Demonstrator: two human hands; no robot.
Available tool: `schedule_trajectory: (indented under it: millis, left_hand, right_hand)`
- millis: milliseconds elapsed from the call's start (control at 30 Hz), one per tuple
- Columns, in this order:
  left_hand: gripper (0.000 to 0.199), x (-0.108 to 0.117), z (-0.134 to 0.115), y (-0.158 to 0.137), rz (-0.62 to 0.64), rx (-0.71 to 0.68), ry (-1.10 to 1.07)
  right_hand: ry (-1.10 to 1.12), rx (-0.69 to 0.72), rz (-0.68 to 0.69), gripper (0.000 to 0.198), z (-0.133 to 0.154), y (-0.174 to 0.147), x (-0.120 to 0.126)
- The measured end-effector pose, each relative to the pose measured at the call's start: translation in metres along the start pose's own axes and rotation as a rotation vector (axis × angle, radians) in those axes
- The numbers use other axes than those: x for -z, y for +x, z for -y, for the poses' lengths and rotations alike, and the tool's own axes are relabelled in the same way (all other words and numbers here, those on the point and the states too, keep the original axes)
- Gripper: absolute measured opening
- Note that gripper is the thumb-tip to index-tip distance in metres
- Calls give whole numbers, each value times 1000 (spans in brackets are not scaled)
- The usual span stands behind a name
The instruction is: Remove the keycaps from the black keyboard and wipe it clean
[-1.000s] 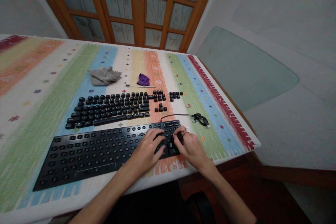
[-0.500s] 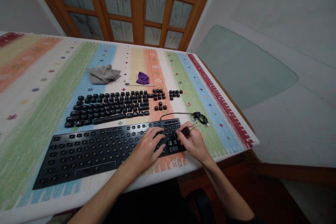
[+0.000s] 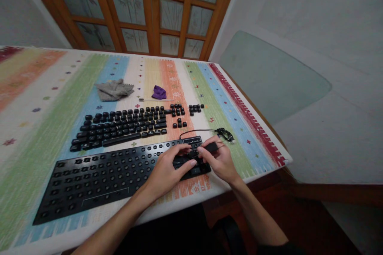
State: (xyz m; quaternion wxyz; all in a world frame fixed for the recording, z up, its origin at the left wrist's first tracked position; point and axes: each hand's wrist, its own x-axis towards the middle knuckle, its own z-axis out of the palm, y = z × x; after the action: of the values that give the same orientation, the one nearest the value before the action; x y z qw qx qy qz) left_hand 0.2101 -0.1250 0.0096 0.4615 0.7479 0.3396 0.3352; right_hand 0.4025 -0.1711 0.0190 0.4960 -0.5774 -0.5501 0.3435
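A black keyboard lies along the table's front edge, most of its key positions bare. My right hand is closed round a keycap puller, a small black handle with thin wires, over the number pad end. My left hand bends over the same end, thumb and forefinger curled toward each other. A small dark piece, apparently a keycap, shows between the fingertips of both hands. Whether it is loose or seated is unclear. Several keycaps below are partly hidden by my left hand.
Loose black keycaps lie in rows behind the keyboard. Farther back are a grey cloth, a purple cloth and a thin brush. A bundled cable lies right of the keyboard on the striped tablecloth.
My left hand has moved right, its thumb and forefinger now close to my right fingertips. The puller has turned in my right hand. The view has shifted slightly.
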Motion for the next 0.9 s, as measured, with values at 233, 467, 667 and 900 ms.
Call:
schedule_trajectory:
  millis: [233, 467, 667, 900]
  left_hand:
    - [30, -2, -1, 12, -5, 126, -369]
    - [39, 0, 2, 15, 111, 253, -575]
    - [33, 0, -1, 18, 183, 239, -606]
    - [40, -1, -6, 16, 219, 324, -605]
  right_hand:
    - [9, 68, -10, 26, 6, -1, -3]
    - [164, 0, -6, 26, 3, -3, -5]
    - [152, 38, 6, 22, 7, -3, -3]
    - [85, 94, 29, 15, 7, -3, -1]
